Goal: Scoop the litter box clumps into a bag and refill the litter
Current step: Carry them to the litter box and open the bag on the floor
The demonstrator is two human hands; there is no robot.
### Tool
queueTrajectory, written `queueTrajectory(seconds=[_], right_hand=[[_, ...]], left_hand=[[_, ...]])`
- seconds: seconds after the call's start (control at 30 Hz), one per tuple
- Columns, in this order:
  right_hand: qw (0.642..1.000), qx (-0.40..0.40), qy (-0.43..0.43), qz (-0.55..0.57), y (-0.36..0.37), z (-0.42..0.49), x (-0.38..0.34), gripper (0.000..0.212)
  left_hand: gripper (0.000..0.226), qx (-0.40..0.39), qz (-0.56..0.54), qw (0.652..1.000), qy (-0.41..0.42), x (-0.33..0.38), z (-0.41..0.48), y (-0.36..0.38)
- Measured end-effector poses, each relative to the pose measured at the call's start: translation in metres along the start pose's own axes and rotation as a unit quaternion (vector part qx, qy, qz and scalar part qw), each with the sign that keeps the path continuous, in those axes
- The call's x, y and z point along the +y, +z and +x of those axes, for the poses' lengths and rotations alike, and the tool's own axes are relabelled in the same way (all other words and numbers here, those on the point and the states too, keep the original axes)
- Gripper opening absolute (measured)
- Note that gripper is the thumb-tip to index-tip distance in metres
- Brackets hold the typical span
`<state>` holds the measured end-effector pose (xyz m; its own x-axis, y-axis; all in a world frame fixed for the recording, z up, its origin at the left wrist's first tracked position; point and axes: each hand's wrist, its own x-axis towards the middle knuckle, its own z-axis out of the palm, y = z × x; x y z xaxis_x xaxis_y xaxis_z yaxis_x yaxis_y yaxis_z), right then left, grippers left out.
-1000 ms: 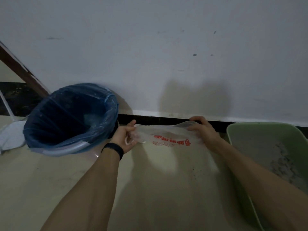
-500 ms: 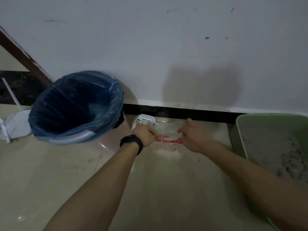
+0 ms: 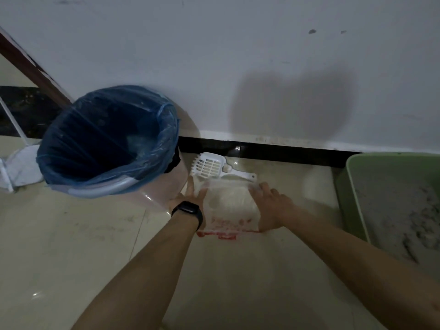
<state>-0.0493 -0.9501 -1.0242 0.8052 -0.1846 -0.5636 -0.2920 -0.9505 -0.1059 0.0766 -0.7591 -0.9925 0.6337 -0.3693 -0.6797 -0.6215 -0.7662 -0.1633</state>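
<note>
A translucent plastic bag (image 3: 229, 206) with red print lies spread on the pale floor tile, close to the wall. My left hand (image 3: 188, 198), with a black band on its wrist, lies along the bag's left edge with straight fingers. My right hand (image 3: 269, 206) lies along the right edge the same way, fingers pointing at the wall. A white slotted litter scoop (image 3: 209, 166) lies on the floor just beyond the bag, against the black skirting. The green litter box (image 3: 350, 186) stands at the right, holding grey litter (image 3: 392, 210) with darker clumps.
A round bin lined with a blue bag (image 3: 107, 139) stands left of the scoop, close to my left hand. A white stand (image 3: 16, 167) is at the far left. The white wall rises right behind the scoop.
Both hands have brought the bag down from the air and closer to me, and spread it flat on the floor. The scoop behind it has come into view.
</note>
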Motion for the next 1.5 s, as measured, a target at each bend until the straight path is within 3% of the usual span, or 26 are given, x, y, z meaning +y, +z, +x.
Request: queueTrajectory(seconds=[0.13, 0.27, 0.33, 0.47, 0.57, 0.63, 0.73, 0.83, 0.93, 1.0, 1.13, 1.5], right_hand=[[1.0, -0.002, 0.012, 0.005, 0.039, 0.003, -0.007, 0.123], [0.999, 0.009, 0.006, 0.035, 0.047, 0.003, -0.001, 0.123], [0.998, 0.021, 0.0, 0.059, 0.041, 0.001, 0.001, 0.107], [0.981, 0.143, -0.001, 0.13, 0.028, -0.005, 0.0, 0.086], [0.96, 0.253, 0.034, 0.12, 0.022, -0.003, -0.001, 0.076], [0.966, 0.244, 0.034, 0.084, 0.022, 0.002, -0.003, 0.073], [0.973, 0.221, 0.033, 0.061, 0.027, 0.007, -0.006, 0.075], [0.964, 0.264, 0.02, -0.008, 0.028, 0.008, -0.01, 0.084], [0.954, 0.286, -0.064, -0.062, 0.032, 0.012, -0.015, 0.083], [0.965, 0.228, -0.093, -0.087, 0.038, 0.016, -0.014, 0.089], [0.992, 0.084, -0.055, -0.071, 0.055, 0.025, -0.003, 0.114], [0.998, 0.052, -0.021, -0.04, 0.075, 0.04, -0.003, 0.136]], left_hand=[[0.119, 0.03, 0.039, 0.998, 0.036, 0.0, 0.005, 0.021], [0.096, 0.18, 0.012, 0.977, 0.116, 0.003, 0.012, 0.043], [0.076, 0.248, 0.021, 0.956, 0.154, -0.001, 0.016, 0.051], [0.049, 0.361, 0.032, 0.914, 0.184, -0.009, 0.02, 0.054], [0.049, 0.417, 0.028, 0.883, 0.215, -0.011, 0.021, 0.05], [0.057, 0.435, 0.082, 0.858, 0.261, -0.009, 0.023, 0.053], [0.065, 0.424, 0.146, 0.838, 0.311, -0.002, 0.027, 0.059], [0.056, 0.405, 0.193, 0.828, 0.336, 0.008, 0.027, 0.06], [0.064, 0.367, 0.135, 0.868, 0.307, 0.014, 0.029, 0.053], [0.087, 0.318, 0.098, 0.902, 0.275, 0.012, 0.034, 0.049], [0.113, 0.207, 0.075, 0.948, 0.229, 0.001, 0.053, 0.057], [0.115, 0.155, 0.094, 0.955, 0.233, -0.017, 0.065, 0.085]])
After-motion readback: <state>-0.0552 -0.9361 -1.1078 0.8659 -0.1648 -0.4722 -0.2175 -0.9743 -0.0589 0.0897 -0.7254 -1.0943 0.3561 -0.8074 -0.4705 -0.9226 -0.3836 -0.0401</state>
